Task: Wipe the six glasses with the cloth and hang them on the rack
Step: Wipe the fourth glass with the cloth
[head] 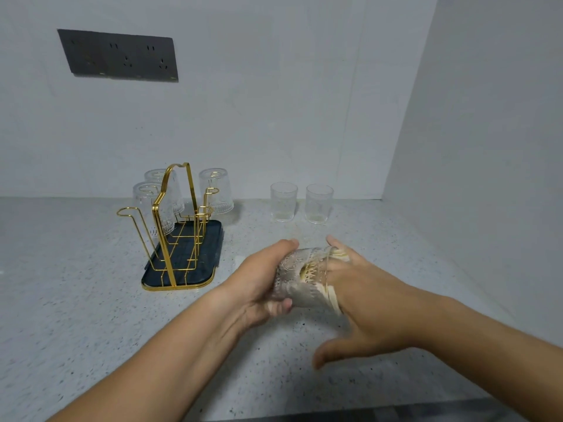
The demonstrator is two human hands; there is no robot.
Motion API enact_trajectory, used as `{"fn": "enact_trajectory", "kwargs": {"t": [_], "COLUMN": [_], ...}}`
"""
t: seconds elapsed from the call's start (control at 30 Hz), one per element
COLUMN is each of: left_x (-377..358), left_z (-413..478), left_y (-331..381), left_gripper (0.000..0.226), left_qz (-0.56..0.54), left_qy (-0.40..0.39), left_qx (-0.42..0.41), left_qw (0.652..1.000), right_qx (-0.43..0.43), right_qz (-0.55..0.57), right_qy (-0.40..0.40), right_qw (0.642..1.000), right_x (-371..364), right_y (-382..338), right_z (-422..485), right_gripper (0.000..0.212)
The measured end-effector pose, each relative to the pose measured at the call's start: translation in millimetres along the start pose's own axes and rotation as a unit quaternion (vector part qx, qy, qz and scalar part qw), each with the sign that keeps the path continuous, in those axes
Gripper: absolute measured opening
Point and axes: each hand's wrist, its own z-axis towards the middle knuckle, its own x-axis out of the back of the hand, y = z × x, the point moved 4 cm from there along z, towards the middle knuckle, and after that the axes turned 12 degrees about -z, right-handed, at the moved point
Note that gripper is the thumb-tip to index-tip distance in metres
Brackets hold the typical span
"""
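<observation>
Glass in work: lying sideways above the counter, my left hand clasped round its base end. Cloth: pushed into the mouth of the glass by my right hand, fingers inside, thumb spread free. Rack: gold wire on a dark tray, to the left; three glasses hung upside down on it. Two upright glasses: side by side near the back wall.
</observation>
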Motion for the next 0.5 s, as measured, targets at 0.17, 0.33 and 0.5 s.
{"fn": "enact_trajectory", "kwargs": {"t": [0.17, 0.33, 0.5], "left_x": [-8.6, -8.0, 0.4], "left_z": [-8.3, -20.3, -0.7], "left_y": [4.0, 19.4, 10.8], "left_gripper": [0.032, 0.037, 0.031], "left_qz": [0.039, 0.135, 0.033], "left_qy": [-0.022, -0.046, 0.013], "left_qx": [-0.160, -0.386, -0.105], "left_qw": [0.986, 0.912, 0.994], "right_qx": [-0.042, -0.043, -0.013], "right_qz": [0.503, 0.753, 0.117], "right_qy": [0.046, 0.014, 0.015], "right_qw": [0.862, 0.656, 0.993], "right_x": [-1.1, -9.8, 5.5], "right_y": [7.5, 3.2, -2.4], "right_z": [0.5, 3.6, 4.0], "right_gripper": [0.060, 0.095, 0.083]}}
